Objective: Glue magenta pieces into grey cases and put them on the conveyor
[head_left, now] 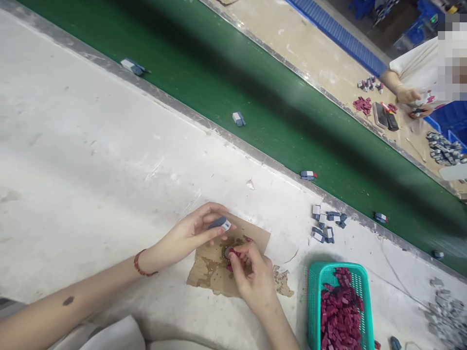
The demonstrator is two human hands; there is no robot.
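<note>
My left hand (195,227) is closed around a small blue-grey and white plastic piece (220,223), held between thumb and fingers above a sheet of brown cardboard (258,234). In a pinch, my right hand (257,274) has a small maroon plastic piece (235,253). Its fingertips are low over the cardboard, at a small dark round dish (226,253) that they partly cover. Another maroon bit (249,239) lies just beyond those fingers. Wet-looking stains mark the cardboard around the dish.
A teal basket (314,291) of maroon pieces stands at right, with several blue-grey and white pieces (318,235) behind it. Similar pieces (238,118) lie on the green conveyor belt (197,78). Grey parts (447,311) are heaped far right. Across the belt, a co-worker's hands (408,96) handle parts.
</note>
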